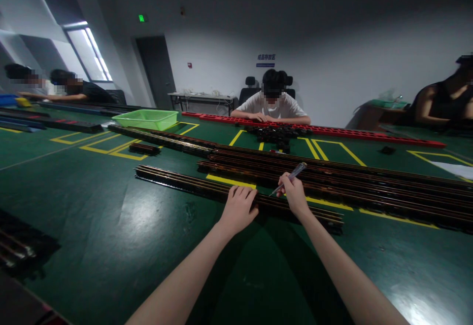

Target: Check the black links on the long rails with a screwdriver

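Note:
A long dark rail with copper strips (177,181) lies across the green table in front of me. My left hand (238,208) rests on top of this rail, fingers curled over its edge. My right hand (293,194) holds a clear-handled screwdriver (292,175) like a pen, its tip down on the same rail just right of my left hand. Several more long rails (369,179) lie side by side just behind.
A green plastic tray (146,118) stands at the back left. A person in a white shirt sits opposite behind a long red rail (332,131) and a pile of small black parts (277,135). Other people sit at far left and far right. Yellow lines mark the table.

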Available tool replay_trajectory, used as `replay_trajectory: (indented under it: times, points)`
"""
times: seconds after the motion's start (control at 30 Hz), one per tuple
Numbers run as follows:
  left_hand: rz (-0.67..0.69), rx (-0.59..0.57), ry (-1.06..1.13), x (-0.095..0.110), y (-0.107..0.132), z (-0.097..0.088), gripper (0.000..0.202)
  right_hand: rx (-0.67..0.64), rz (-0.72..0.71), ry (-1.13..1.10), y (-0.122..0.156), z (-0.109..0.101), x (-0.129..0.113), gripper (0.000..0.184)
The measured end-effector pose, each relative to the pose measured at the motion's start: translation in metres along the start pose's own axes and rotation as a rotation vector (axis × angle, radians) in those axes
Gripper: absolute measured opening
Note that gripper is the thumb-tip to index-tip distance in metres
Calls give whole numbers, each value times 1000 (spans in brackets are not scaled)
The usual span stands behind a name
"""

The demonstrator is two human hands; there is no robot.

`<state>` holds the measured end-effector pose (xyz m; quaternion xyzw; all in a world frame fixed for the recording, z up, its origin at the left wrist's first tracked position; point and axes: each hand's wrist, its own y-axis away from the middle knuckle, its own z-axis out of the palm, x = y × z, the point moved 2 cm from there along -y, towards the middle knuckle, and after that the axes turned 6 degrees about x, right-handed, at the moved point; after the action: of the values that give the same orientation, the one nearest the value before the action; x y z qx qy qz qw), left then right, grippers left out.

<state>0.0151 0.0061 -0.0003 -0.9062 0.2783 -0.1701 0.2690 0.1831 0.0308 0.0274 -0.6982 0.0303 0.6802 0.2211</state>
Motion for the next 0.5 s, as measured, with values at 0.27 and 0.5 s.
replay_trajectory:
  times: [0.27,0.5]
  points:
    - [1,-4,-8,0,0,1,31,-13,-7,1,-2,-1,5,20]
    - [-3,-2,-1,0,0,0,31,-12,-23,11,-2,-1,4,20]
